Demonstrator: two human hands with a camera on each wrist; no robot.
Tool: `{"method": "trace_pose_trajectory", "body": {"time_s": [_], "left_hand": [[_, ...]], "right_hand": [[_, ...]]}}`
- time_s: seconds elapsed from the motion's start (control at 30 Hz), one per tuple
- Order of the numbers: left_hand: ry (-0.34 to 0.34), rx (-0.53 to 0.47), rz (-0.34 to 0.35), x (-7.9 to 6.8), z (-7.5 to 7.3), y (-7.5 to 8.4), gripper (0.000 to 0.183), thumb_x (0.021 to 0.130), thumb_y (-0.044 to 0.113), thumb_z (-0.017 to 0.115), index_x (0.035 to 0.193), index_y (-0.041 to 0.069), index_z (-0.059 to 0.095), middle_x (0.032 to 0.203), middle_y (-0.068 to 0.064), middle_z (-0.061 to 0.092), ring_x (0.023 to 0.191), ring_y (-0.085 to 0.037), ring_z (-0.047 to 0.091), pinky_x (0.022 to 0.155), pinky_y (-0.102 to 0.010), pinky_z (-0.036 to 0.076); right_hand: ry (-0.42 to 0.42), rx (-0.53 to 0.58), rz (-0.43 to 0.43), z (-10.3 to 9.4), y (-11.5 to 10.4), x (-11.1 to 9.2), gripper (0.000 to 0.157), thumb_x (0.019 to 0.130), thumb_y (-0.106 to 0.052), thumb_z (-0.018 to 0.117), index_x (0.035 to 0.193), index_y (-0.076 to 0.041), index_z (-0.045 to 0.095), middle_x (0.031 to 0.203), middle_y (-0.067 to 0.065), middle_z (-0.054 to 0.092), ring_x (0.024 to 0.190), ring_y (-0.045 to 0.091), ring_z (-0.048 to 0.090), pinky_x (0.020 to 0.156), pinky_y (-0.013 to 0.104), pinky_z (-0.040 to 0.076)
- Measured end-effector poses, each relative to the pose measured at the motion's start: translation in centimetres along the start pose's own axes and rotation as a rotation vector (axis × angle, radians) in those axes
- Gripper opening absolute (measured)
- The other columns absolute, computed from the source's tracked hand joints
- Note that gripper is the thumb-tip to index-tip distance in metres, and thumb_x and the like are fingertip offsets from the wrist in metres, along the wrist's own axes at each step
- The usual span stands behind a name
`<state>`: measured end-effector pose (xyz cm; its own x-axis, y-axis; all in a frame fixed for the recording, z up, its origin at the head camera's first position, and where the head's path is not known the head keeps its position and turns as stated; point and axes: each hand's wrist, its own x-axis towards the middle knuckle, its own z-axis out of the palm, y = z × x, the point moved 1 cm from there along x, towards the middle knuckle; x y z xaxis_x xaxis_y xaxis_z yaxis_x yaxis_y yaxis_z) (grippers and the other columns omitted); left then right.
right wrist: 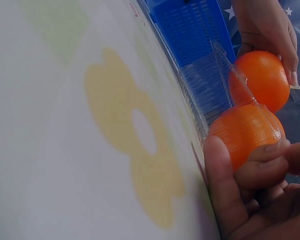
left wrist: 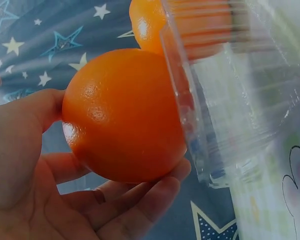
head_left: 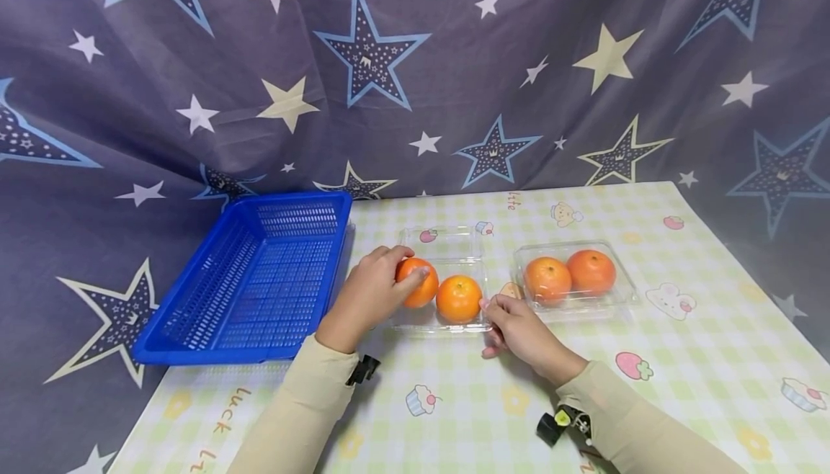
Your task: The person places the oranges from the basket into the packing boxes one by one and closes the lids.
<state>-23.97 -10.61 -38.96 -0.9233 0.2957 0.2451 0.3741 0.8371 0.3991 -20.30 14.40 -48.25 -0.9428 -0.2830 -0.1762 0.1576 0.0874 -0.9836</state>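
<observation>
My left hand (head_left: 378, 283) grips an orange (left wrist: 125, 117), thumb on one side and fingers curled round the other. That orange is at the left side of a clear plastic container (head_left: 415, 326), whose lid (head_left: 447, 242) stands folded open behind. A second orange (head_left: 459, 299) sits in the container's right side, beside the first. With thumb and curled fingers, my right hand (head_left: 524, 333) pinches the container's near right corner, close against the second orange. Its thumb and fingertips show at the clear rim in the right wrist view.
To the left stands a blue plastic basket (head_left: 340, 272) with slotted walls. Another clear container (head_left: 622, 294), lid closed, holds two oranges (head_left: 591, 272) on the right. A checked cloth (head_left: 700, 330) covers the table, and a star-patterned curtain (head_left: 454, 85) hangs behind it.
</observation>
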Motion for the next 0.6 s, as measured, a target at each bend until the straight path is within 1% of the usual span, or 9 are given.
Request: {"method": "trace_pose_trajectory", "body": {"time_s": [0.17, 0.33, 0.47, 0.6], "left_hand": [[-0.019, 0.015, -0.002, 0.06, 0.19, 0.13, 0.046, 0.100, 0.048, 0.064, 0.124, 0.009, 0.070, 0.107, -0.010, 0.069, 0.091, -0.026, 0.065, 0.081, -0.041, 0.058], [-0.025, 0.026, -0.006, 0.09, 0.44, 0.09, 0.046, 0.101, 0.049, 0.062, 0.123, 0.009, 0.070, 0.105, -0.009, 0.069, 0.090, -0.025, 0.065, 0.081, -0.041, 0.058], [-0.023, 0.024, -0.004, 0.08, 0.58, -0.01, 0.045, 0.101, 0.048, 0.061, 0.121, 0.009, 0.069, 0.105, -0.009, 0.070, 0.091, -0.025, 0.064, 0.083, -0.041, 0.058], [-0.035, 0.032, -0.004, 0.13, 0.76, -0.13, 0.045, 0.102, 0.048, 0.060, 0.121, 0.009, 0.070, 0.106, -0.009, 0.070, 0.092, -0.025, 0.064, 0.085, -0.042, 0.058]], "right_hand": [[0.000, -0.003, -0.004, 0.01, -0.10, -0.09, 0.035, 0.110, -0.028, 0.049, 0.086, -0.003, 0.043, 0.062, 0.004, 0.045, 0.058, 0.018, 0.049, 0.068, 0.040, 0.063], [0.004, -0.004, 0.000, 0.04, -0.14, -0.12, 0.036, 0.110, -0.028, 0.049, 0.086, -0.001, 0.043, 0.062, 0.004, 0.045, 0.058, 0.018, 0.050, 0.068, 0.040, 0.063], [0.007, -0.004, 0.001, 0.04, -0.19, -0.10, 0.037, 0.110, -0.028, 0.049, 0.087, 0.000, 0.044, 0.062, 0.004, 0.045, 0.058, 0.018, 0.050, 0.067, 0.040, 0.063], [0.002, -0.005, 0.001, 0.03, -0.20, -0.11, 0.037, 0.110, -0.030, 0.049, 0.087, -0.001, 0.044, 0.061, 0.003, 0.045, 0.058, 0.018, 0.051, 0.068, 0.040, 0.063]]}}
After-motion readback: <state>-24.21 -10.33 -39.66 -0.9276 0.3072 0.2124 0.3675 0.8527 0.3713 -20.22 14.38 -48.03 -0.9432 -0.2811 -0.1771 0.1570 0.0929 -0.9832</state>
